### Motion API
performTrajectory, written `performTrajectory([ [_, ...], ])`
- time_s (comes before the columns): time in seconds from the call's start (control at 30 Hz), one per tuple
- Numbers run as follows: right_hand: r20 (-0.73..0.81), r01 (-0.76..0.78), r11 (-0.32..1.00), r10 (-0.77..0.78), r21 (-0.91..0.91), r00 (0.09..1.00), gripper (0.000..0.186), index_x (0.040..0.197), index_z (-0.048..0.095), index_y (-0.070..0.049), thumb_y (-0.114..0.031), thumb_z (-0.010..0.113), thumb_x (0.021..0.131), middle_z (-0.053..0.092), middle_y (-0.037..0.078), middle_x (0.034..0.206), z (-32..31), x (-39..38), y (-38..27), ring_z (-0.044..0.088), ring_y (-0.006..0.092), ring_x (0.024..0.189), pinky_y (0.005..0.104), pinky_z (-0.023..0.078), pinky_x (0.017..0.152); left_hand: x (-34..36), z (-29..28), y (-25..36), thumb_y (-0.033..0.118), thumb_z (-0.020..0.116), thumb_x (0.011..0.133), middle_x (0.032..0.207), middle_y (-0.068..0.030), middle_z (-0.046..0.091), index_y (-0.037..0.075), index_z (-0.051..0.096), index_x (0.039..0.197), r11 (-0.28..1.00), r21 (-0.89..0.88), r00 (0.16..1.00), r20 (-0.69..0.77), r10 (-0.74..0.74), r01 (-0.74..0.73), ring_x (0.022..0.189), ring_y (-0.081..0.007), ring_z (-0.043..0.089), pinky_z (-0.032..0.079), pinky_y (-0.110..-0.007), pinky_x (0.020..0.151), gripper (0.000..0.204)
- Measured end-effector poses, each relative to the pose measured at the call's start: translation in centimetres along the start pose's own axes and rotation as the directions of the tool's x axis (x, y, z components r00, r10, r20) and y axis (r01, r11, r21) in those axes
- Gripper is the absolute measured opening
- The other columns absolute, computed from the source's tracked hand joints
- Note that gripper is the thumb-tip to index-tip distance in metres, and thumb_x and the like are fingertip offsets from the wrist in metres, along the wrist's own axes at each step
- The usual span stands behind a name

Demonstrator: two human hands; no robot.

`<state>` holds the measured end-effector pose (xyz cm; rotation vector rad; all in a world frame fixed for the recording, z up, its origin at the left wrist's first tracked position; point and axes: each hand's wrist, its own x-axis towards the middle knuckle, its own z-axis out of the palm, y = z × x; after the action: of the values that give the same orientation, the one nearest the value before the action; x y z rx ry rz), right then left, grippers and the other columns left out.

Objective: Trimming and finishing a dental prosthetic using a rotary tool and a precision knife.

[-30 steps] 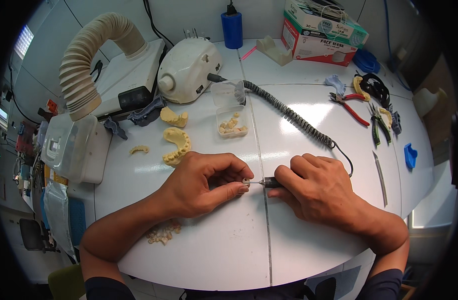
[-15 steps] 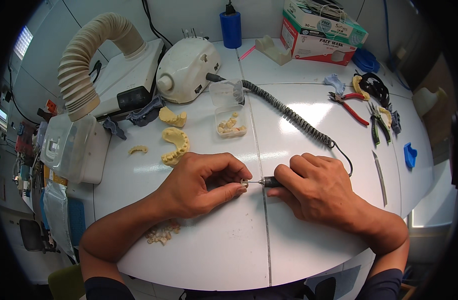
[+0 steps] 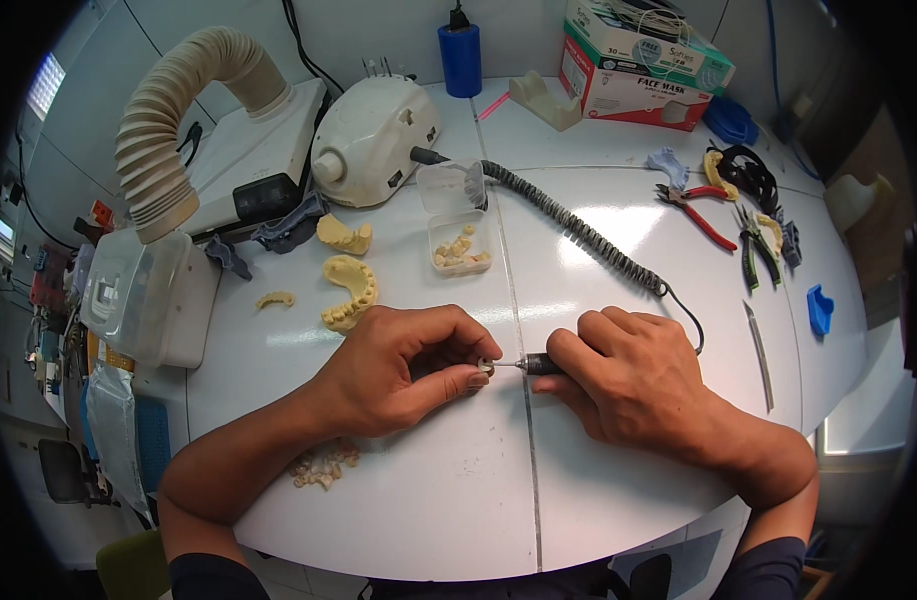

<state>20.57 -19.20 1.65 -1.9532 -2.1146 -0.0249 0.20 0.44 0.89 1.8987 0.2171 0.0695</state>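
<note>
Between the thumb and fingertips of my left hand (image 3: 414, 370) is a small pale piece like a dental crown (image 3: 486, 365), partly covered by the fingers. My right hand (image 3: 629, 375) is closed round a black rotary handpiece (image 3: 541, 364). Its thin metal bit points left and meets the pale piece. A coiled black cord (image 3: 579, 228) runs from the handpiece's cable back to the white control unit (image 3: 379, 140). Beyond my left hand lies a yellow dental cast (image 3: 350, 290). Several loose tooth-like pieces (image 3: 324, 465) lie beside my left forearm.
An open clear box (image 3: 461, 243) with tooth-like pieces stands beyond my hands. Red-handled cutters (image 3: 701, 217), green-handled pliers (image 3: 755, 250) and a metal knife (image 3: 761, 357) lie at the right. A ribbed suction hose (image 3: 164, 130) arches at the far left; mask boxes (image 3: 629, 90) are stacked at the back.
Both hands hold nearly the same pose, with the bit still against the pale piece. The whole picture has shifted very slightly left.
</note>
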Motion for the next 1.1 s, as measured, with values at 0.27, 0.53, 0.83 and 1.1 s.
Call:
performTrajectory([
  [0.27, 0.017, 0.024, 1.000, -0.025, 0.018, 1.000, 0.034, 0.096, 0.068, -0.009, -0.042, 0.073, 0.103, 0.062, 0.008, 0.075, -0.11, 0.03, 0.21, 0.067, 0.0230, 0.066, 0.0379, 0.050, 0.054, -0.04, 0.03, -0.48, -0.004, 0.074, 0.100, 0.106, -0.0119, 0.079, -0.005, 0.070, 0.115, 1.000, -0.001, 1.000, 0.003, -0.007, 0.007, 0.102, -0.0146, 0.078, 0.063, -0.028, 0.092, 0.015],
  [0.53, -0.003, 0.034, 0.999, -0.034, 0.009, 0.999, 0.035, 0.096, 0.066, -0.008, -0.041, 0.073, 0.103, 0.061, 0.007, 0.074, -0.05, 0.02, 0.18, 0.065, 0.0223, 0.063, 0.0366, 0.049, 0.053, -0.03, -0.06, -0.37, -0.005, 0.075, 0.099, 0.106, -0.0135, 0.079, -0.005, 0.069, 0.112, 0.999, -0.030, 0.999, -0.002, -0.033, 0.033, 0.103, -0.0163, 0.078, 0.064, -0.029, 0.093, 0.015],
  [0.83, -0.002, 0.013, 1.000, -0.013, 0.000, 1.000, 0.034, 0.095, 0.066, -0.008, -0.041, 0.074, 0.102, 0.060, 0.006, 0.073, -0.10, 0.03, 0.08, 0.065, 0.0219, 0.064, 0.0373, 0.048, 0.053, -0.13, -0.10, -0.46, -0.007, 0.074, 0.098, 0.105, -0.0139, 0.079, -0.006, 0.067, 0.110, 0.999, -0.043, 1.000, -0.009, -0.006, 0.005, 0.101, -0.0168, 0.079, 0.065, -0.029, 0.092, 0.014],
  [1.1, -0.003, 0.019, 1.000, -0.019, 0.015, 1.000, 0.033, 0.095, 0.066, -0.009, -0.040, 0.074, 0.102, 0.060, 0.007, 0.074, -0.17, 0.07, 0.16, 0.065, 0.0227, 0.064, 0.0377, 0.049, 0.054, -0.14, -0.03, -0.54, -0.007, 0.075, 0.098, 0.106, -0.0139, 0.078, -0.006, 0.068, 0.110, 0.998, -0.052, 1.000, -0.012, -0.025, 0.024, 0.102, -0.0166, 0.078, 0.064, -0.029, 0.093, 0.015],
])
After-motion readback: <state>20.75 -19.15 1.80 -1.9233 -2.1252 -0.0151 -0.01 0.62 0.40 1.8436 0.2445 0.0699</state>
